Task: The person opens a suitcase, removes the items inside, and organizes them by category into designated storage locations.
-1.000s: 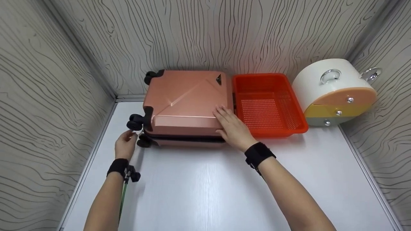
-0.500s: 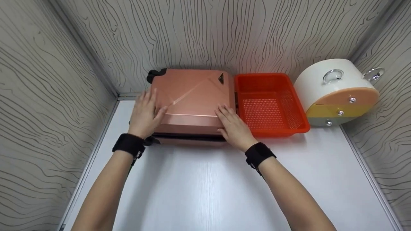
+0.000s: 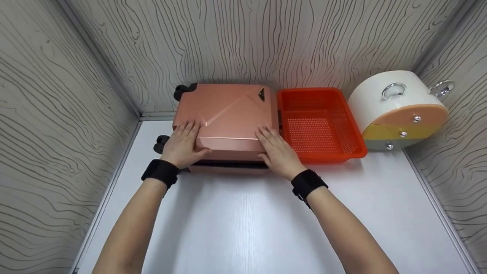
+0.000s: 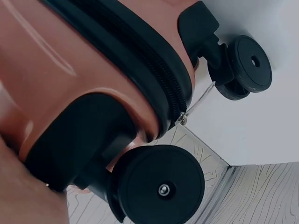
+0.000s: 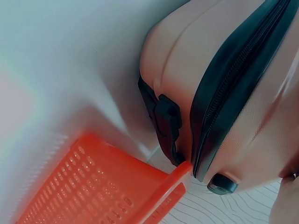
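Note:
A rose-pink hard-shell suitcase lies flat on the white table, its wheels to the left. My left hand rests on its front left corner, fingers extended over the top and thumb along the front side. The right hand lies on the front right corner with its fingers straight. In the left wrist view, a metal zipper pull sits at the end of the closed zipper, between two black wheels. The right wrist view shows the zipper closed along that end too, beside a black handle.
Right of the suitcase, close against it, stands a red perforated plastic basket. Beyond it is a white drum-shaped box with coloured drawers and chrome handles. Wood-patterned walls enclose the table at the back and sides.
My left hand has left the zipper end by the wheels, risen over the suitcase's left edge, and come down on its front left corner. The right hand has stayed in place.

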The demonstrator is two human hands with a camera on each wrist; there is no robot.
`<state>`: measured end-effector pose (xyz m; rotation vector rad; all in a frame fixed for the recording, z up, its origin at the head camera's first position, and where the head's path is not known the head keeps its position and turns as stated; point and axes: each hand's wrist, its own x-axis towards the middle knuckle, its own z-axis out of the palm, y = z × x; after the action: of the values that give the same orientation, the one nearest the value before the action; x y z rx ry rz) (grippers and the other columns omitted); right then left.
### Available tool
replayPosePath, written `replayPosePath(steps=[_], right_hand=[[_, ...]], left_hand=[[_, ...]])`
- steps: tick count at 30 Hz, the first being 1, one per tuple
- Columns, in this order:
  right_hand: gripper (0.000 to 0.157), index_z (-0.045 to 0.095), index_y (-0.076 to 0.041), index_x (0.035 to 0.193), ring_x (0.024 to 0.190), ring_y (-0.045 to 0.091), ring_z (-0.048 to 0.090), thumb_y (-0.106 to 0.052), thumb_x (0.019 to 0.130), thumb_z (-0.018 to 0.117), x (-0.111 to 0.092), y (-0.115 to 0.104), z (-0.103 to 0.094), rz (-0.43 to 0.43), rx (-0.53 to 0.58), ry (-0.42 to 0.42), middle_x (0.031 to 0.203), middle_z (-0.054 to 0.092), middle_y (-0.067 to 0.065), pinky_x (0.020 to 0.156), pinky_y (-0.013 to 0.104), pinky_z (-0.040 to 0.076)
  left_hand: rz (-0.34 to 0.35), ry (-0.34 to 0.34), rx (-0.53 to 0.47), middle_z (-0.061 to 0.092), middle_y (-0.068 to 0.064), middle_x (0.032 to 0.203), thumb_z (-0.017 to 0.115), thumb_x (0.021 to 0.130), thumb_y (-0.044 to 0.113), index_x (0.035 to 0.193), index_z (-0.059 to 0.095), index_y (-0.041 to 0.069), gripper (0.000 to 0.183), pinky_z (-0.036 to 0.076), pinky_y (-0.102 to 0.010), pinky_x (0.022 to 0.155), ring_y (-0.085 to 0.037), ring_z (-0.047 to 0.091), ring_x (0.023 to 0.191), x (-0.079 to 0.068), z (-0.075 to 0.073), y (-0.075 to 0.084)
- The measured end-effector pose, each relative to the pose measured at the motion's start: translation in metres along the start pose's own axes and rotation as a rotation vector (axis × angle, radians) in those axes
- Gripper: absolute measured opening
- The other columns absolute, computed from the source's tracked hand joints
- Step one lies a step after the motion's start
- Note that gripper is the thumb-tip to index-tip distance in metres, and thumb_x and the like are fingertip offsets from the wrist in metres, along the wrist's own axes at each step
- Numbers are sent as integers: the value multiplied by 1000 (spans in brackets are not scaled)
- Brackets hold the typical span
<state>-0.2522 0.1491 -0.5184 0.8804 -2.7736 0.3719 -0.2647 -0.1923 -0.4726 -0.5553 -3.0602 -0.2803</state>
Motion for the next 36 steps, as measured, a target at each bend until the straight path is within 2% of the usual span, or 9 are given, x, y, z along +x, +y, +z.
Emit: replayPosePath(steps=[7,14,20,26,30,36], right_hand=[[72,26,-7,163,155,29,16,-25,104,63,-3,9,-7,-20,-48,-25,168,22,11,124,44,16],[72,25,-9,163,156,26,13,-22,103,63,-3,20,-13,16,-48,-50,169,20,9,124,43,15],[73,24,-9,163,156,27,14,-18,103,64,-3,24,-15,21,-56,-50,169,19,10,123,44,18],[73,22,-8,163,155,28,15,-17,103,63,1,30,-17,22,-91,-59,169,17,11,123,46,21],[73,23,-6,163,154,31,18,-17,103,63,7,33,-17,24,-137,-56,168,19,13,123,46,21],[74,19,-10,164,155,30,17,-16,103,62,16,35,-14,95,-188,-68,169,18,10,123,46,18]], left_hand=[[-23,15,43,21,-23,166,62,94,62,162,21,0,100,10,-48,125,-39,14,154,-11,0,16],[-36,27,110,27,-26,163,63,96,57,160,25,-3,96,17,-50,123,-44,22,151,-26,1,38],[-38,8,112,30,-27,161,55,98,62,158,31,-4,92,23,-55,121,-46,27,148,-36,-7,54],[-10,-35,61,31,-29,160,48,103,57,157,33,-3,82,21,-55,121,-48,28,147,-41,-17,57],[0,-52,71,35,-28,158,42,106,55,157,35,-2,77,22,-56,120,-47,31,146,-44,-22,58],[24,-96,58,38,-26,158,39,108,50,156,38,-1,70,24,-59,119,-47,33,145,-47,-29,57]])
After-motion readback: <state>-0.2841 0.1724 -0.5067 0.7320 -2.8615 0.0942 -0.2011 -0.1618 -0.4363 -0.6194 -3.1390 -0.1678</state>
